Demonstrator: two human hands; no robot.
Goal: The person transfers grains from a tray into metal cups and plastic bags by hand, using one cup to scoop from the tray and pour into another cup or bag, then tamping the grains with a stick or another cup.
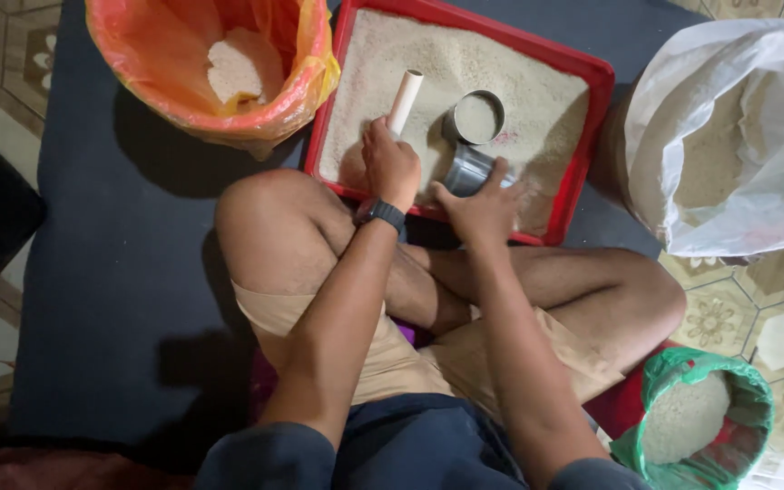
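Note:
A red tray [596, 71] full of pale rice lies in front of my crossed legs. My left hand [389, 164], with a dark watch on the wrist, grips a cream-coloured tube [405, 98] that sticks up out of the rice. My right hand [483, 207] holds a metal can [466, 170] lying on its side at the tray's near edge. A second metal can [475, 116] stands upright in the rice just behind it, filled level with rice.
An orange-lined bucket [174, 86] with some rice stands at the back left. A large white sack [737, 136] of rice is open at the right. A green bag [691, 419] of rice sits by my right knee. A dark mat [120, 290] covers the tiled floor.

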